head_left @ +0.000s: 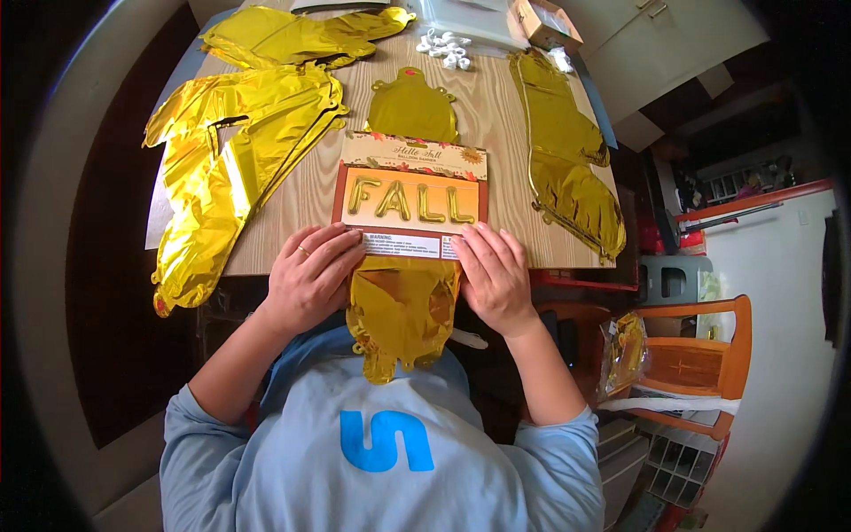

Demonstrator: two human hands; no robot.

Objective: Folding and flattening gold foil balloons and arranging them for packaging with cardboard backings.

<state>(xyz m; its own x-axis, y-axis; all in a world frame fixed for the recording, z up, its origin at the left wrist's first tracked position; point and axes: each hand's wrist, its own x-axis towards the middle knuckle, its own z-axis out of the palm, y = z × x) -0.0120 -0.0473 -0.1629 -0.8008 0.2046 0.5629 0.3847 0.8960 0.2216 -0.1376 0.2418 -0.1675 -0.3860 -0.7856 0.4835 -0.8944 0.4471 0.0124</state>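
Observation:
A printed packaging card [411,156] with a picture of gold letter balloons lies at the front middle of the table. At its lower left corner my left hand [312,273], with a ring on one finger, is closed over the edge. My right hand [495,277] grips the lower right corner, fingers on top and thumb hidden. Under the card runs a flat gold foil balloon [403,310]. Its rounded far end shows beyond the card, and its near end hangs over the table edge toward my lap. The card covers its middle.
Large flat gold foil balloons [226,160] spread over the table's left side, with another gold foil balloon [567,151] along the right. White clips [443,49] and a small open box [545,25] sit at the back. A wooden chair [687,355] holding a clear bag stands right.

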